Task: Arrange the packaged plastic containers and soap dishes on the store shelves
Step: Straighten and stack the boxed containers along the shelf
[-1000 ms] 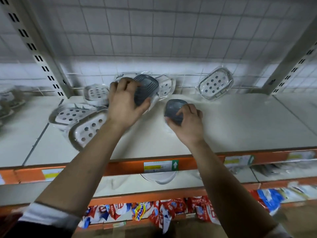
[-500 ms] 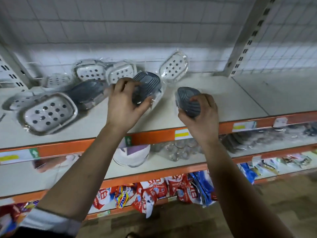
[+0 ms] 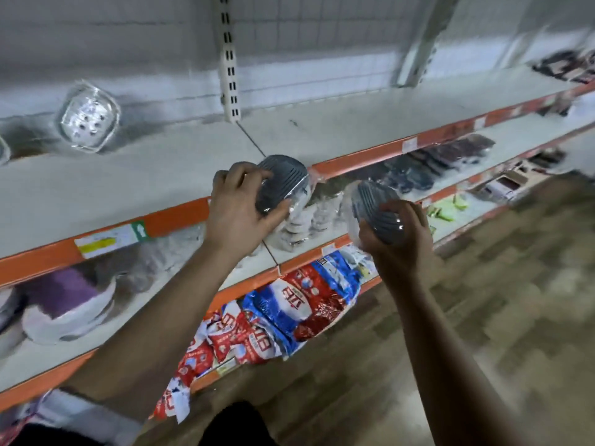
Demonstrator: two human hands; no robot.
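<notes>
My left hand (image 3: 240, 214) grips a grey ribbed soap dish (image 3: 283, 180) in clear plastic wrap, held in front of the orange edge of the top shelf (image 3: 145, 175). Lower and to the right, my right hand (image 3: 399, 233) holds a second grey wrapped soap dish (image 3: 375, 207) out in the aisle, off the shelf. One white perforated soap dish (image 3: 88, 119) in clear wrap leans against the wire back at the far left of the top shelf. The picture is motion-blurred.
A slotted upright post (image 3: 229, 56) divides the shelf bays. The shelf below holds a purple and white bowl (image 3: 69, 304), stacked clear items (image 3: 299, 217) and dark packs (image 3: 450, 156). Red and blue bags (image 3: 280, 313) hang lower. Wood-pattern floor (image 3: 483, 317) lies right.
The view has swung to the right, so the cluster of white soap dishes slid out at the left. Both hands have pulled back from the shelf with their grey dishes, the right one lower.
</notes>
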